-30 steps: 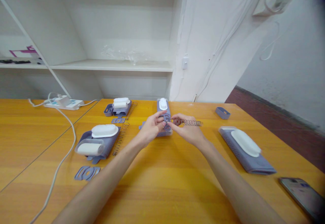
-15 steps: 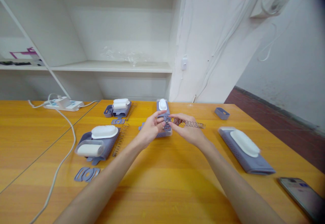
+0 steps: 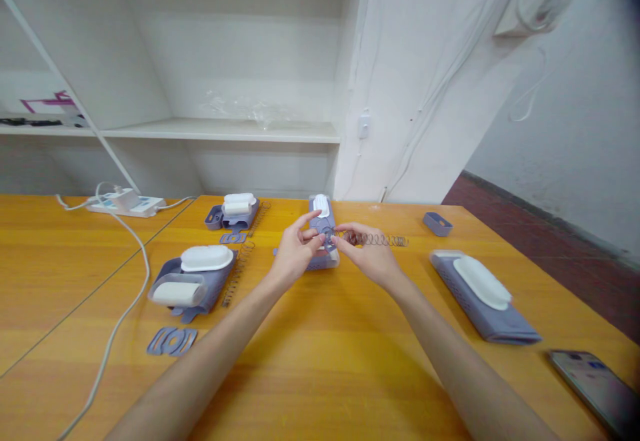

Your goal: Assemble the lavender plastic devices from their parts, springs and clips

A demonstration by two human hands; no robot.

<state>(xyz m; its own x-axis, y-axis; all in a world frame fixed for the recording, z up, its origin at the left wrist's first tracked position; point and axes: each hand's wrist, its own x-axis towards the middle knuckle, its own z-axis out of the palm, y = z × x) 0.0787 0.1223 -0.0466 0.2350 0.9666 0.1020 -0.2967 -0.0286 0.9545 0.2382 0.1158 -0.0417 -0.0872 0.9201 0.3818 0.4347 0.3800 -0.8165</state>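
Note:
My left hand (image 3: 296,246) pinches a small grey-purple plastic plate (image 3: 327,228) with cut-outs, held above the table. My right hand (image 3: 369,249) has its fingertips at the plate's right side and grips a metal coil spring (image 3: 393,240), whose free end sticks out to the right. The exact contact between spring and plate is hidden by the fingers. Just behind and below the hands lies a grey-purple plastic housing (image 3: 315,205) with a white oval piece (image 3: 322,208) on it. A clear-edged part (image 3: 324,261) shows under the hands.
On the left lie two sets of grey-purple housings (image 3: 220,288) with white pieces, springs (image 3: 239,274) and flat plates (image 3: 173,341). To the right are a small grey-purple tray (image 3: 437,224), another housing (image 3: 493,314) and a phone (image 3: 595,388). A white cable (image 3: 127,324) runs from a power strip (image 3: 145,208).
The fingers have shifted slightly around the plate, and the left index finger is more extended. The plate looks turned a little. The spring's free end reaches slightly further right.

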